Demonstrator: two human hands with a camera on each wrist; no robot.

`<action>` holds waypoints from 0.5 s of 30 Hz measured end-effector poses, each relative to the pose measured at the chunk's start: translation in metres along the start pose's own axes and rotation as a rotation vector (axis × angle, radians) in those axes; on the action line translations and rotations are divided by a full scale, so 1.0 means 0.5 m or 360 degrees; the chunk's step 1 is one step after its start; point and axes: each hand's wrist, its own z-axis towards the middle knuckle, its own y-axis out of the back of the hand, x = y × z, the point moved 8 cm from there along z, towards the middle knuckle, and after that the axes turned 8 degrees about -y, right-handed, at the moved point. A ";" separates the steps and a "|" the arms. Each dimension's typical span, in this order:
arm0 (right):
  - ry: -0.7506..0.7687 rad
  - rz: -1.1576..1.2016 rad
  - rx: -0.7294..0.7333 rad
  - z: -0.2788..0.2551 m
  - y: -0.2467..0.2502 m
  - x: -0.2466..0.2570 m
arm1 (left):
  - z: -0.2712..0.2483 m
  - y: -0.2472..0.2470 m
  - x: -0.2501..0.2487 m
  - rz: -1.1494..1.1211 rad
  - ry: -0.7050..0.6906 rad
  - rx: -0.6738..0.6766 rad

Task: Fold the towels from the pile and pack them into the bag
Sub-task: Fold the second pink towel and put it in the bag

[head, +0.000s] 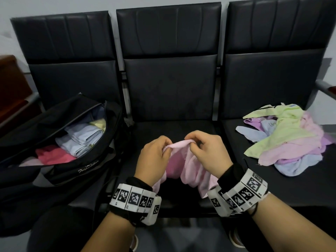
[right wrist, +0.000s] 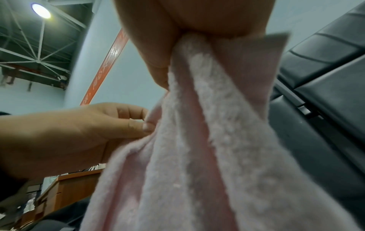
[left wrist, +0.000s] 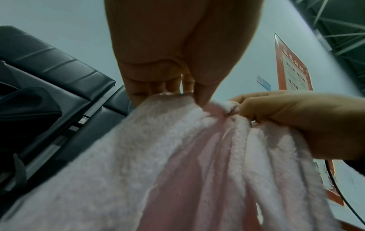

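A pale pink towel (head: 189, 166) hangs in loose folds above the middle seat, held up by its top edge. My left hand (head: 154, 157) pinches that edge on the left and my right hand (head: 205, 151) pinches it close beside, the two hands almost touching. In the left wrist view the towel (left wrist: 177, 164) drops from the left hand (left wrist: 177, 93), with the right hand (left wrist: 296, 118) gripping a bunched corner. The right wrist view shows the towel (right wrist: 207, 148) clamped in the right hand (right wrist: 173, 51). An open black bag (head: 60, 166) lies on the left seat, holding folded towels (head: 81, 140). The towel pile (head: 291, 140) lies on the right seat.
Three black padded seats (head: 169, 84) stand in a row against a pale wall. A metal armrest (head: 325, 86) juts in at the far right. A brown wooden piece (head: 11, 88) sits at the far left. My shoes (head: 236, 237) show on the floor below.
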 end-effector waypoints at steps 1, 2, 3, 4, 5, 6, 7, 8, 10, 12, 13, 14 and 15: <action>-0.0001 -0.0004 -0.0013 0.000 0.003 -0.001 | -0.002 -0.004 0.002 0.0031 -0.0003 0.0012; -0.0002 -0.0007 -0.0029 0.001 0.006 -0.002 | -0.003 -0.008 0.002 0.0050 -0.0015 0.0019; -0.0001 -0.0006 -0.0045 0.002 0.009 -0.003 | -0.004 -0.010 0.001 0.0065 -0.0037 0.0017; -0.0001 0.0000 -0.0058 0.004 0.013 -0.004 | -0.005 -0.010 -0.002 0.0080 -0.0070 0.0013; -0.0005 0.0005 -0.0067 0.005 0.017 -0.006 | -0.004 -0.011 -0.005 0.0097 -0.0109 0.0015; -0.0012 0.0005 -0.0074 0.007 0.021 -0.009 | -0.004 -0.011 -0.007 0.0108 -0.0146 0.0024; -0.0018 -0.0004 -0.0078 0.008 0.024 -0.011 | -0.003 -0.010 -0.008 0.0110 -0.0173 0.0031; -0.0023 -0.0016 -0.0081 0.009 0.028 -0.014 | -0.001 -0.008 -0.008 0.0106 -0.0189 0.0034; -0.0025 -0.0026 -0.0103 0.010 0.038 -0.018 | 0.001 -0.006 0.001 0.0061 -0.0175 0.0052; -0.0014 0.0013 -0.0176 0.014 0.054 -0.020 | -0.001 -0.012 0.016 -0.0050 -0.0118 0.0127; -0.0010 0.0049 -0.0225 0.018 0.065 -0.021 | -0.004 -0.017 0.023 -0.0099 -0.0095 0.0185; -0.0015 0.0089 -0.0274 0.022 0.076 -0.025 | -0.009 -0.022 0.031 -0.0131 -0.0076 0.0249; -0.0031 0.0129 -0.0318 0.028 0.088 -0.031 | -0.014 -0.028 0.041 -0.0152 -0.0049 0.0316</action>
